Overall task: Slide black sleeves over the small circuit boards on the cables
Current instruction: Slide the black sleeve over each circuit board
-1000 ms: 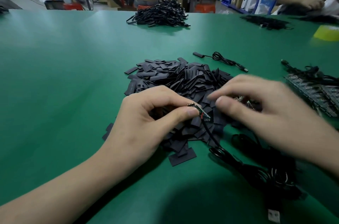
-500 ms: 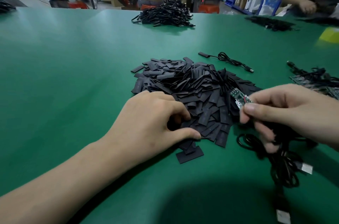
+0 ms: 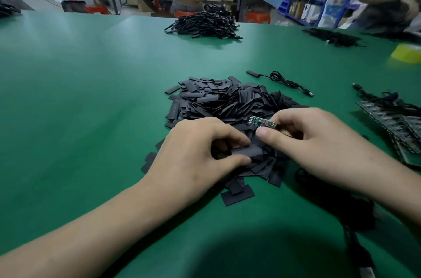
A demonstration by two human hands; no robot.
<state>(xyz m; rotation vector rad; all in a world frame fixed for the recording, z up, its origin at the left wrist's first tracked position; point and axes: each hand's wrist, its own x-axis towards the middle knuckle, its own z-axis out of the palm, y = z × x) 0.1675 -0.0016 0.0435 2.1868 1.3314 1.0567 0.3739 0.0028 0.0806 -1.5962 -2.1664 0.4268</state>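
Got one sleeve [image 3: 247,151] pinched in my left hand [image 3: 200,152] over the sleeve pile [image 3: 218,100], right hand [image 3: 319,141] holding the circuit board [image 3: 261,122] just above it, lined up to slide in.

Left grip [image 3: 196,152] thumb and fingers pinched, right grip [image 3: 319,143] likewise pinched

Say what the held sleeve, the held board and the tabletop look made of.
The sleeve: matte black, thin flattened tube, likely soft plastic or rubber. The board: rigid green laminate, slightly glossy, pale metal-looking contacts at one end. The tabletop: smooth green mat with soft sheen, probably rubber or vinyl.
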